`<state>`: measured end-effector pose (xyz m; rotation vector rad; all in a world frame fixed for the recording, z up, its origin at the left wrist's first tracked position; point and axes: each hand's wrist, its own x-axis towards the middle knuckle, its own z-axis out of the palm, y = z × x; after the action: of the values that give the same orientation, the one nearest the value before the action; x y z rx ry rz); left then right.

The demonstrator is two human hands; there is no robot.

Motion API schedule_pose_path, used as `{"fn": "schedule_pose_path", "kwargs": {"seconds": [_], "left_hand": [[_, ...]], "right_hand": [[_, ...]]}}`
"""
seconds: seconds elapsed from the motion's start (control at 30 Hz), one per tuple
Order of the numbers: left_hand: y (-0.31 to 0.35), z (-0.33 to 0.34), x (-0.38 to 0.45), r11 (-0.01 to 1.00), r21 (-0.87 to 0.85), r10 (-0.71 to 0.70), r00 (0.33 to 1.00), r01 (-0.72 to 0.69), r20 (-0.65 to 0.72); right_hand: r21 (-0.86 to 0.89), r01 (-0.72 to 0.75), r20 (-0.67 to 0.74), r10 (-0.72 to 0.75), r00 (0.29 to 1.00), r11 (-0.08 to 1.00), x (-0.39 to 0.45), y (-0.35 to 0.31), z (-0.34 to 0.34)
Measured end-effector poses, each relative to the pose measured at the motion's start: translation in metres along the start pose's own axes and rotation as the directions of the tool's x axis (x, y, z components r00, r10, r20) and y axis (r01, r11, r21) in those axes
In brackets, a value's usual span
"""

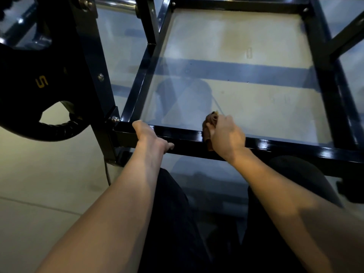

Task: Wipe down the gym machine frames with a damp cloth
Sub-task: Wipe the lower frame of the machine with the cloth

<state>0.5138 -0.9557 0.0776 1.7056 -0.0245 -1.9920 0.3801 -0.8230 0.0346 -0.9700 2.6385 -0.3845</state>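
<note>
1. The left hand (149, 136) grips the near crossbar (185, 137) of the black machine frame (327, 91), fingers curled over its top and thumb against its front face.
2. The right hand (226, 134) holds a brown cloth (210, 123) bunched in its fingers and presses it onto the same crossbar, just beside the left hand.
3. How far the cloth wraps under the bar is hidden, probably only a little.
4. A black weight plate (29, 75) marked "5" hangs on the left.

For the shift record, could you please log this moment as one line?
left hand: grips glossy black steel crossbar | right hand: presses crumpled brown cloth on bar | black weight plate: left, untouched
</note>
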Motion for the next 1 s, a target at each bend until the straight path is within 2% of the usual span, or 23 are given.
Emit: {"fn": "schedule_pose_path", "kwargs": {"seconds": [0.1, 0.17, 0.27, 0.33, 0.37, 0.43, 0.47, 0.53, 0.67, 0.73, 0.77, 0.8, 0.87, 0.9, 0.93, 1.0], "left_hand": [[-0.001, 0.0, 0.002, 1.0, 0.019, 0.004, 1.0, -0.004, 0.007], [-0.001, 0.0, 0.003, 1.0, 0.017, -0.009, 1.0, 0.01, -0.014], [-0.001, -0.001, 0.007, 1.0, 0.026, -0.001, 1.0, 0.001, 0.004], [-0.002, -0.001, 0.009, 0.998, 0.061, 0.003, 1.0, -0.003, 0.005], [-0.002, 0.0, 0.007, 0.997, 0.082, -0.003, 1.0, 0.002, 0.002], [-0.002, -0.001, 0.006, 0.995, 0.101, -0.009, 1.0, 0.007, 0.017], [-0.001, -0.002, 0.006, 0.992, 0.123, -0.009, 0.999, 0.005, 0.032], [-0.002, -0.003, 0.004, 0.982, 0.189, 0.013, 0.999, -0.02, 0.035], [-0.008, 0.001, -0.002, 0.943, 0.319, 0.1, 0.995, -0.091, -0.011], [-0.011, 0.004, 0.002, 0.918, 0.371, 0.167, 0.985, -0.138, -0.047], [-0.012, 0.003, 0.006, 0.902, 0.401, 0.198, 0.979, -0.163, -0.049], [-0.012, 0.003, 0.013, 0.883, 0.419, 0.246, 0.969, -0.211, -0.031], [-0.015, 0.008, 0.032, 0.832, 0.459, 0.35, 0.937, -0.312, 0.004], [-0.019, 0.011, 0.032, 0.809, 0.484, 0.382, 0.924, -0.333, -0.002], [-0.024, 0.015, 0.025, 0.79, 0.497, 0.4, 0.916, -0.36, 0.027], [-0.038, 0.024, 0.003, 0.736, 0.541, 0.348, 0.912, -0.408, 0.215]], "right_hand": [[-0.055, 0.107, 0.058, -0.103, 0.993, 0.993, -0.015, -0.018, 0.009], [-0.083, 0.122, 0.074, -0.116, 0.99, 0.989, -0.022, 0.003, -0.003], [-0.09, -0.037, 0.029, 0.04, 0.999, 0.995, -0.01, 0.042, -0.022], [-0.02, -0.112, 0.011, 0.112, 0.994, 0.994, -0.002, 0.038, -0.022], [0.036, -0.093, 0.018, 0.093, 0.996, 0.995, -0.002, 0.028, -0.018], [0.074, 0.043, 0.053, -0.047, 0.997, 0.996, -0.012, 0.009, -0.008], [0.055, 0.112, 0.085, -0.116, 0.99, 0.992, -0.019, 0.008, -0.007], [-0.005, 0.137, 0.122, -0.135, 0.983, 0.991, -0.026, 0.026, -0.016], [0.005, -0.072, 0.054, 0.072, 0.996, 0.997, -0.013, 0.079, -0.05], [0.198, -0.182, 0.005, 0.184, 0.983, 0.963, -0.01, 0.091, -0.061], [0.365, -0.223, -0.002, 0.241, 0.971, 0.904, -0.011, 0.092, -0.064], [0.555, -0.26, 0.029, 0.294, 0.955, 0.79, -0.013, 0.09, -0.068], [0.828, -0.324, 0.185, 0.323, 0.928, 0.457, -0.021, 0.082, -0.075], [0.884, -0.344, 0.26, 0.278, 0.925, 0.316, -0.025, 0.079, -0.077], [0.906, -0.355, 0.304, 0.229, 0.925, 0.232, -0.029, 0.076, -0.079], [0.924, -0.355, 0.331, 0.166, 0.929, 0.141, -0.036, 0.071, -0.079]]}}
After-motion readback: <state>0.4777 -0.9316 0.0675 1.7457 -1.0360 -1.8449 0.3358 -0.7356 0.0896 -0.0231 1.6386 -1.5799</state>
